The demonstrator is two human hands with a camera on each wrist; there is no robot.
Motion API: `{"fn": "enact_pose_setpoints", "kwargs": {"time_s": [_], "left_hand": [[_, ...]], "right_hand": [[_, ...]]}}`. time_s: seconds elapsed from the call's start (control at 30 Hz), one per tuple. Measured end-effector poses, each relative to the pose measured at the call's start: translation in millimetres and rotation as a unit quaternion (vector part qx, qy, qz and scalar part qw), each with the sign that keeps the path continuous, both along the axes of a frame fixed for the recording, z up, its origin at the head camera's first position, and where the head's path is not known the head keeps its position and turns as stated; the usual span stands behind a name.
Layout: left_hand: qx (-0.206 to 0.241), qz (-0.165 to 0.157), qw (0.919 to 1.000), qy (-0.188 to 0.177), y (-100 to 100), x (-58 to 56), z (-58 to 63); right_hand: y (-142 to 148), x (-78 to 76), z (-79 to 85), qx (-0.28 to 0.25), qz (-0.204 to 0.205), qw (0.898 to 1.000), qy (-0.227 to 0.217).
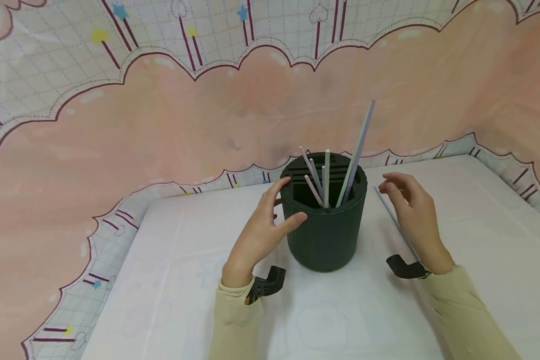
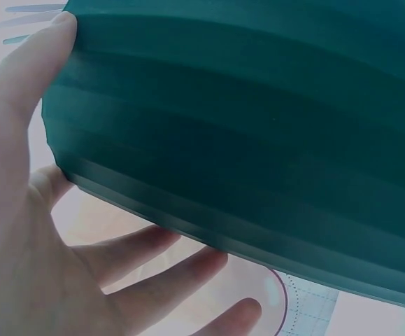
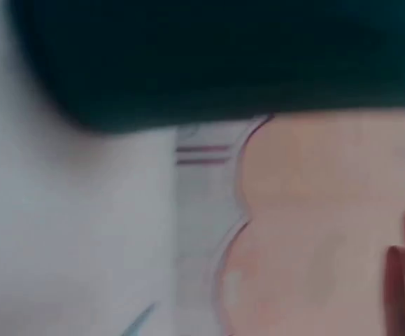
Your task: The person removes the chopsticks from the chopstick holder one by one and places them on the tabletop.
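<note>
A dark green, ribbed pen holder (image 1: 324, 240) stands upright on the white table, its top partly slotted. Several thin pastel sticks (image 1: 326, 175) poke out of its front opening, and a longer lilac and pale green pair (image 1: 359, 145) leans right. My left hand (image 1: 261, 230) holds the holder's left side, thumb at the front rim and fingers spread along the wall; the left wrist view shows this hand (image 2: 83, 231) close up. Right of the holder, my right hand (image 1: 411, 215) hovers with loosely bent fingers and nothing visibly held. Beneath it lies a thin bluish stick (image 1: 392, 215).
The white table (image 1: 175, 280) reaches a cloth backdrop (image 1: 234, 115) with peach cloud shapes and a gridded border, close behind the holder. A black wrist mount (image 1: 267, 285) sits on the left wrist and another mount (image 1: 405, 267) on the right.
</note>
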State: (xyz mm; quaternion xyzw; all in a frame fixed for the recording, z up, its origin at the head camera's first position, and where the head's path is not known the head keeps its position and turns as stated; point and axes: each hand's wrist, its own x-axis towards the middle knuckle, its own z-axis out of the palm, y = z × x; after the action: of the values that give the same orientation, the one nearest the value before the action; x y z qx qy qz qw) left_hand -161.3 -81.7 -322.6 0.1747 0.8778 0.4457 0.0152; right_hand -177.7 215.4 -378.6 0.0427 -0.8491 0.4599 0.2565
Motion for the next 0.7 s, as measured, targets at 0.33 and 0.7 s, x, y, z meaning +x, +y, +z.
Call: {"fn": "enact_pose_setpoints", "kwargs": {"time_s": [0.33, 0.7], "left_hand": [[0.003, 0.000, 1.0000, 0.002, 0, -0.4, -2.1], [0.005, 0.001, 1.0000, 0.008, 1, -0.9, -4.2]], "right_hand": [[-44, 27.9, 46.5, -0.067, 0.103, 0.986, 0.114], [-53, 25.5, 50.0, -0.029, 0.158, 0.986, 0.045]]}}
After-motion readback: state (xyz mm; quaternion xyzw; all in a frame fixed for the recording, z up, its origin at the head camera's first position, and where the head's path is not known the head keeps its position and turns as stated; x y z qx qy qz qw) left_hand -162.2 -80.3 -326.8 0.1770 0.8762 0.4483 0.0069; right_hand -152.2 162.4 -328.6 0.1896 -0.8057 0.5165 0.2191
